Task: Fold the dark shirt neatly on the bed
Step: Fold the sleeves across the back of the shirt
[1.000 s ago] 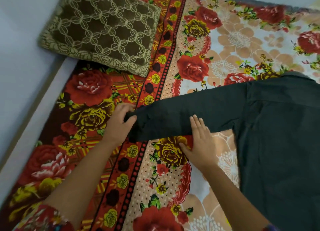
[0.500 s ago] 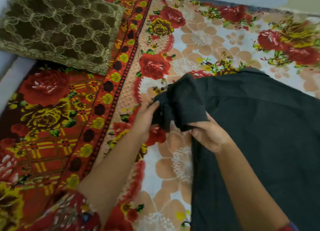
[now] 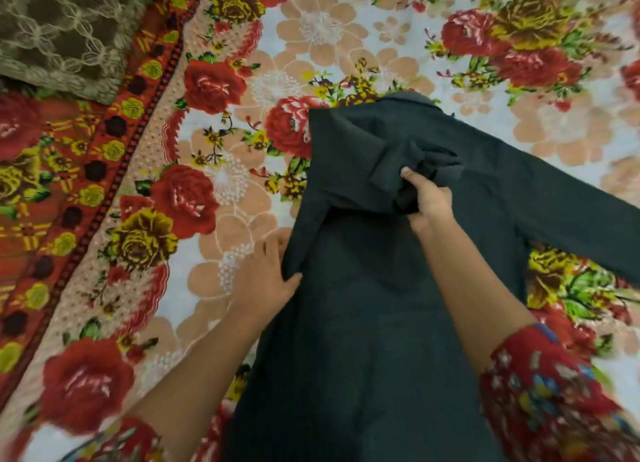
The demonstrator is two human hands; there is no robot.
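The dark shirt (image 3: 363,323) lies back-up on the flowered bed sheet (image 3: 225,191), collar at the far end. Its left sleeve is folded over onto the upper back. My right hand (image 3: 426,198) grips the bunched end of that sleeve on the shirt's middle. My left hand (image 3: 266,274) pinches the shirt's left side edge, with the fingers partly under the fabric. The other sleeve (image 3: 554,202) stretches out flat to the right.
A brown patterned pillow (image 3: 59,29) sits at the far left corner of the bed. The sheet's red border band (image 3: 114,143) runs diagonally down the left side. Flowered sheet surrounds the shirt on left, far and right sides.
The left sleeve, stretched out flat a second ago, has been carried over onto the shirt's back by my right hand. My left hand left the cuff and now holds the side edge.
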